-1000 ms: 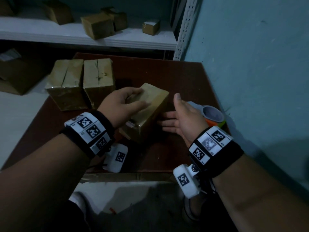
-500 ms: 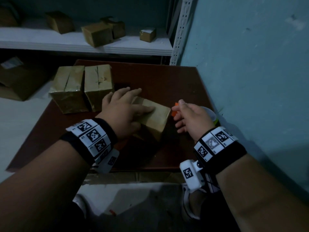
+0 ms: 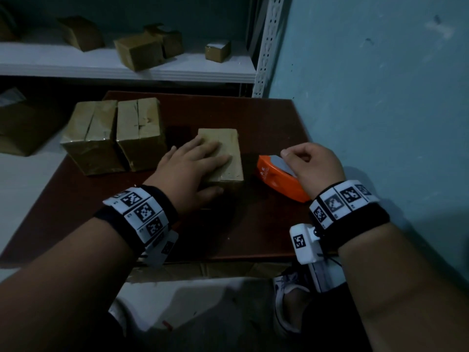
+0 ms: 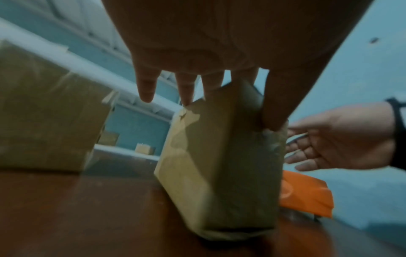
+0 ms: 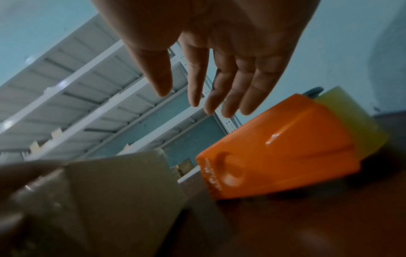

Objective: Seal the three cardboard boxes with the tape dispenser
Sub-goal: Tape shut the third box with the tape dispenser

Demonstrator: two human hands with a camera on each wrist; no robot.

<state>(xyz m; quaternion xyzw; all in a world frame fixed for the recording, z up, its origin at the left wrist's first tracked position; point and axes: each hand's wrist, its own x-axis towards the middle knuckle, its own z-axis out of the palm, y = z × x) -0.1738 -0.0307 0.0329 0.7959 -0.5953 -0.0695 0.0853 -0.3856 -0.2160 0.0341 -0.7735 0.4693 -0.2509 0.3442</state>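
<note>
A small cardboard box (image 3: 223, 158) stands on the dark red table (image 3: 241, 224). My left hand (image 3: 203, 171) holds it, fingers flat on its top and thumb down the near face; the left wrist view shows the box (image 4: 219, 165) under the left hand (image 4: 230, 113). The orange tape dispenser (image 3: 276, 179) lies just right of the box. My right hand (image 3: 304, 161) hovers over it. In the right wrist view the right hand (image 5: 186, 97) has loose, straight fingers clear of the dispenser (image 5: 274, 147). Two larger boxes (image 3: 94, 138) (image 3: 139, 130) stand side by side at the table's left rear, top seams showing.
A blue wall (image 3: 380, 97) runs close along the table's right edge. Behind the table a white shelf (image 3: 127, 69) carries several small boxes. A big carton (image 3: 25, 128) sits on the floor at the left. My shoes show below the near edge.
The left hand turned the small box from tilted to square on the table. The right hand left the box's side and moved right, over the tape dispenser.
</note>
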